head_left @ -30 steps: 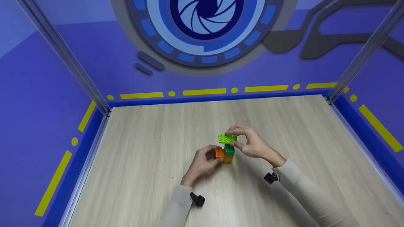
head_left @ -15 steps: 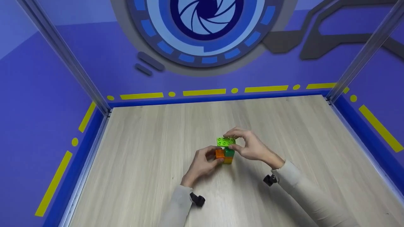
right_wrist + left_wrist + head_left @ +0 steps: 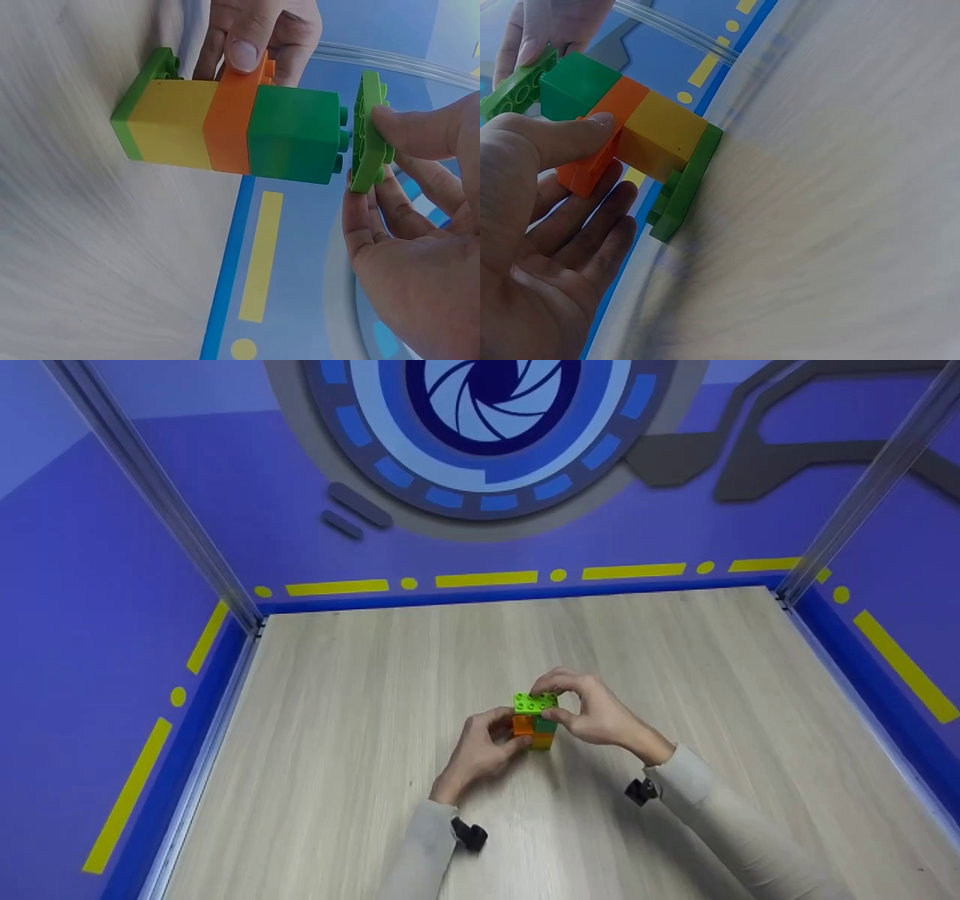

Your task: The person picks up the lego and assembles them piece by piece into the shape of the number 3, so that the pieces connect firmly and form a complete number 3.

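Observation:
A tower of toy building bricks stands on the table. At its foot is a thin green plate brick (image 3: 694, 180), then a yellow brick (image 3: 169, 124), an orange brick (image 3: 227, 127) and a dark green brick (image 3: 292, 135) on top. My left hand (image 3: 482, 746) grips the orange brick, thumb on one side and fingers curled behind. Between thumb and fingers, my right hand (image 3: 596, 709) pinches a light green plate brick (image 3: 367, 139) by its edges. In the right wrist view that plate sits just off the dark green brick's studs, with a narrow gap.
The pale wooden table (image 3: 337, 735) reaches to a blue-purple back wall (image 3: 225, 510) and side walls. Metal posts (image 3: 180, 532) rise at the back corners. Small black devices (image 3: 470, 835) hang at both wrists.
My right hand has lowered the light green plate brick toward the tower's top, shifting it slightly left. The left hand keeps its grip in the same place.

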A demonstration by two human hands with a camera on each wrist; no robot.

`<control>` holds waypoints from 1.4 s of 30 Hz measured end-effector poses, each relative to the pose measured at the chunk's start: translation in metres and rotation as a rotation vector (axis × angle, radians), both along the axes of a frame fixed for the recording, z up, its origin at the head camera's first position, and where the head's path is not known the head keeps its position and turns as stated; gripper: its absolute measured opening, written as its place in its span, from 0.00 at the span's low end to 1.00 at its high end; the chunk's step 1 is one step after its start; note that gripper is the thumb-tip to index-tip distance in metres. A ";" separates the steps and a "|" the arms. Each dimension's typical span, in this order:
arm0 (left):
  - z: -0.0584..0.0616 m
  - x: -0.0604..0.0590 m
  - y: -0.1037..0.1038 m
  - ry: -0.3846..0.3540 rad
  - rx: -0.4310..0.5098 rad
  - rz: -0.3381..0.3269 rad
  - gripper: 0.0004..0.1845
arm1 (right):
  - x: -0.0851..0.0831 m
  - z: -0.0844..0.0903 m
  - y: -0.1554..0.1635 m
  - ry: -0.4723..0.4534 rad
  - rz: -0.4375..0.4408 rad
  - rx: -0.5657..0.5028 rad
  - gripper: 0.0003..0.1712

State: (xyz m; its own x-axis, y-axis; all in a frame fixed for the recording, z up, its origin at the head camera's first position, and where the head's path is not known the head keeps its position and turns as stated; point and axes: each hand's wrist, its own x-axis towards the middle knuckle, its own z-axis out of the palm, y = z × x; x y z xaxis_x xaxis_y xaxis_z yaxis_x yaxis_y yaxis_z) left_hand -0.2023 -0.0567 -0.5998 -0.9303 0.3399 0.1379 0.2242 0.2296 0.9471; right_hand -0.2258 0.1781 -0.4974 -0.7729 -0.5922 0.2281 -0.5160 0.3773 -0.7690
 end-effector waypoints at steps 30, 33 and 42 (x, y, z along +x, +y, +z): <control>0.003 0.002 -0.001 -0.010 0.047 -0.011 0.21 | 0.001 -0.008 0.003 0.023 0.045 0.040 0.19; 0.002 0.002 -0.001 -0.007 0.049 -0.012 0.21 | 0.001 -0.009 0.003 0.026 0.042 0.040 0.19; 0.001 0.002 0.000 0.017 0.007 -0.006 0.20 | 0.001 -0.017 0.005 0.023 0.025 -0.015 0.17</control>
